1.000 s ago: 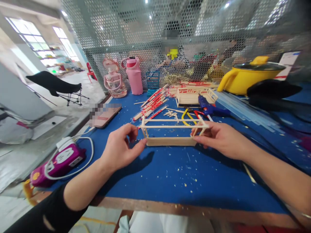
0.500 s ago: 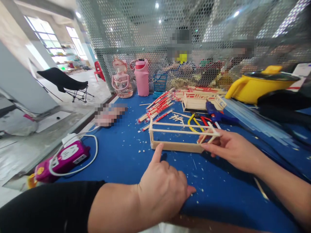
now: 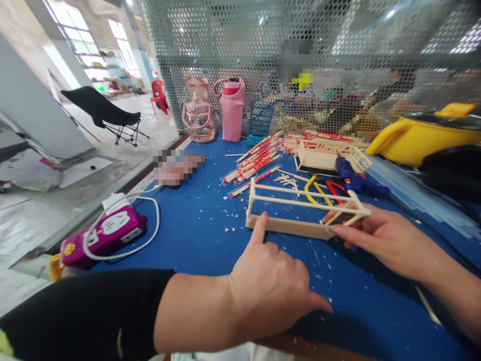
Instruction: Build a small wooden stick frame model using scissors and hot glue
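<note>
A small open frame of pale wooden sticks [image 3: 293, 228] rests over the blue table, its near side a solid strip of joined sticks. My right hand [image 3: 379, 235] grips its right end between thumb and fingers. Against the left part of the near strip lies the extended index finger of my left hand [image 3: 274, 281]. That hand is palm down, its thumb stretched out to the right and its other fingers curled, with nothing visibly held. Behind the frame are yellow-handled pliers [image 3: 311, 190], a red-handled tool [image 3: 334, 190] and loose short sticks [image 3: 287, 179].
Red-wrapped stick bundles [image 3: 257, 159], a second wooden frame [image 3: 319, 159] and a blue glue gun [image 3: 356, 181] lie farther back. Two pink bottles [image 3: 232, 113] stand by the mesh. A purple power strip [image 3: 108, 233] is left, a yellow pot [image 3: 432, 138] right. A person sits beyond the mesh.
The whole view has shifted, so things appear farther right. My left thumb reaches out slightly more. The right hand keeps its grip on the frame.
</note>
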